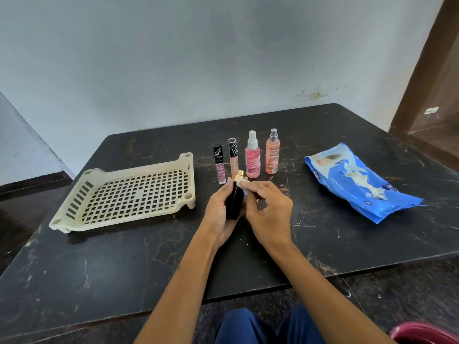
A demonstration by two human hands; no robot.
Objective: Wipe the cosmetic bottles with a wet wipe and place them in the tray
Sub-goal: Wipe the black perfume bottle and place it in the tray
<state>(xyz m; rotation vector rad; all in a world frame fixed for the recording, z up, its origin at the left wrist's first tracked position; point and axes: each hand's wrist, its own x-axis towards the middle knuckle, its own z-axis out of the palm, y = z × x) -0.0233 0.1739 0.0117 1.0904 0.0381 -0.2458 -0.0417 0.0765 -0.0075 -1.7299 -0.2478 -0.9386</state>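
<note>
A person seated at a dark table wipes a small black bottle with a wet wipe.

The left hand (221, 211) curls round the black bottle (234, 203) and holds it upright above the table (149, 264), probably to steady it and keep its gold top (240, 175) exposed. The right hand (267, 211) pinches a small piece of wet wipe (242, 183) against that top. Just beyond the bottle four more stand in a row: two slim tubes (219, 165), a pink spray bottle (252, 156) and a peach one (272, 152), seemingly waiting their turn. Left of the bottle sits a cream slotted tray (139, 167), holding nothing yet. Right of it lies a blue wipes pack (357, 181), a wipe poking out, handy for the wiping hand.
</note>
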